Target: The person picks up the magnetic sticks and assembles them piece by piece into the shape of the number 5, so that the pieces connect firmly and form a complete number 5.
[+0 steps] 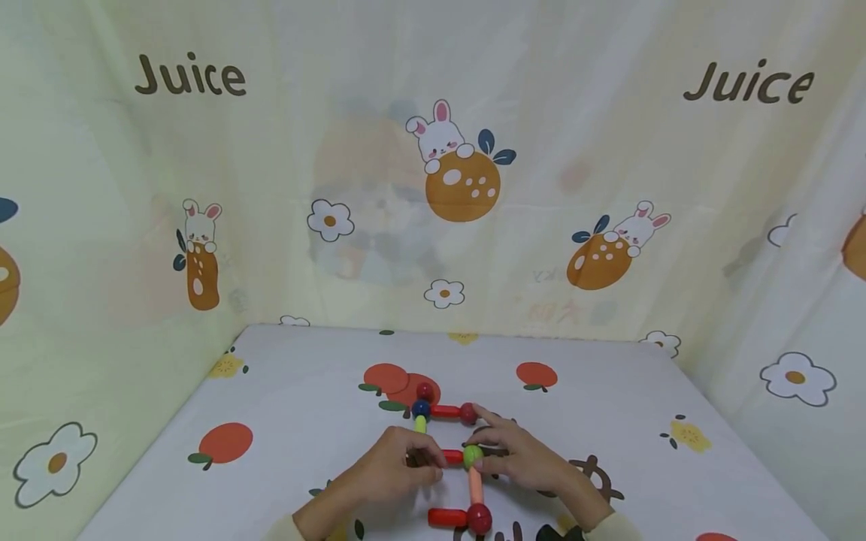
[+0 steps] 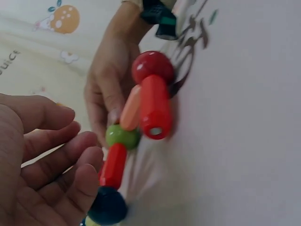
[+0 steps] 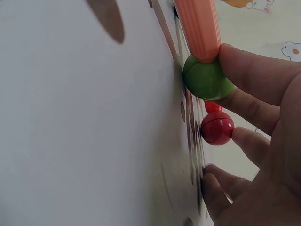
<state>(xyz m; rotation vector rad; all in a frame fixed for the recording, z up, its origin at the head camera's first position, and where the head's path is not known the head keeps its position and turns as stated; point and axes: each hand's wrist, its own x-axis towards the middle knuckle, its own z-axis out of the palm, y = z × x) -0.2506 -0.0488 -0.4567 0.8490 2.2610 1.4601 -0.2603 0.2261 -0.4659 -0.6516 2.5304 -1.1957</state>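
My right hand [image 1: 524, 454] pinches a green ball [image 1: 473, 456] between thumb and finger; another finger touches a red ball [image 3: 217, 128] farther back. From the green ball, an orange rod [image 1: 476, 487] leads to a near red ball [image 1: 479, 518], which bears a red rod [image 1: 447, 518] with a metal tip. Another red rod [image 2: 113, 165] links the green ball to a dark blue ball [image 2: 107, 206]. My left hand [image 1: 406, 466] hovers beside that blue ball, fingers loosely bent around nothing. It hides the blue ball in the head view.
Behind the hands, a far blue ball [image 1: 421, 408] joins a yellow-green rod [image 1: 421, 425], a red rod [image 1: 445, 412] and, seemingly, a dark red ball [image 1: 425, 391]. A dark green object [image 1: 560, 533] lies by the right wrist. Printed cloth covers the table [image 1: 291, 421] and walls.
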